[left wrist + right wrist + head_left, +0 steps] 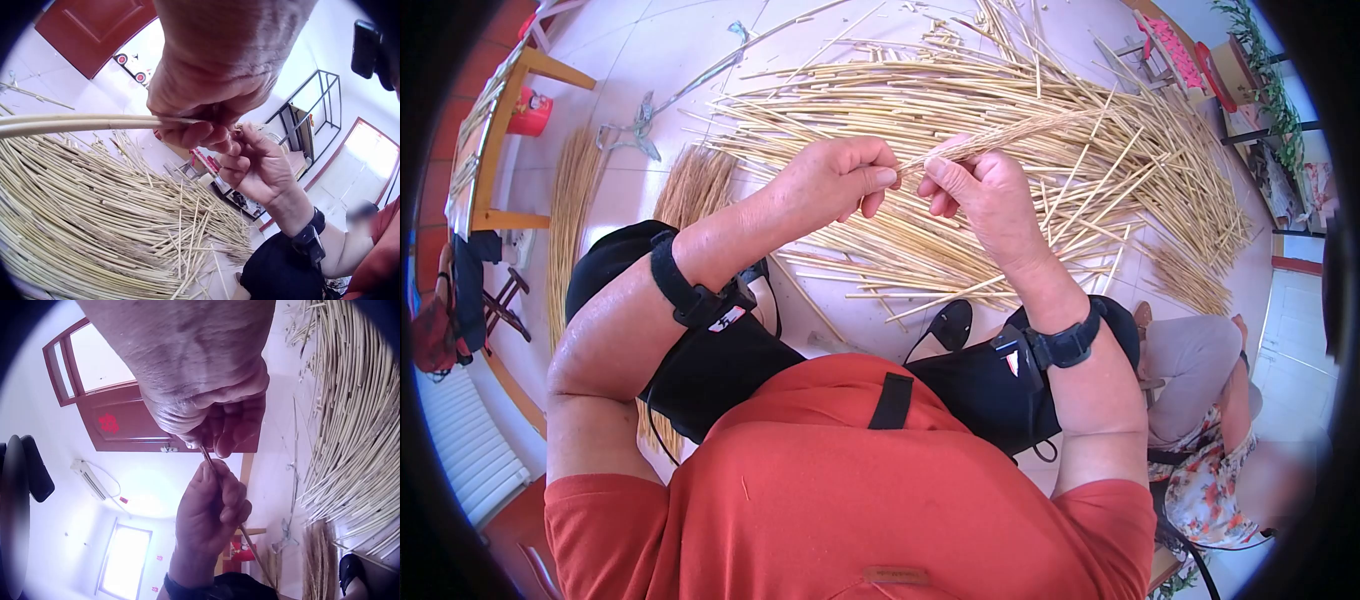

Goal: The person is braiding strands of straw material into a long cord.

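Two or so pale stalks (81, 122) run out from the left hand (219, 69), whose curled fingers grip them. In the head view the left hand (837, 178) pinches the thin stems close to the right hand (985, 195), and a feathery seed head (1025, 128) extends rightward past the right hand. Thumb and fingers of the right hand (206, 394) pinch the same stems just beside the left hand (212, 500). A small gap separates the hands. Beneath them lies a wide heap of cut stalks (900, 100).
Brushy bundles (695, 185) lie on the floor left of the heap, with a tied strip of cloth (643, 125) above them. A wooden table (485, 150) and red bucket (530, 112) stand at the left. Another person (1200, 380) sits at the right.
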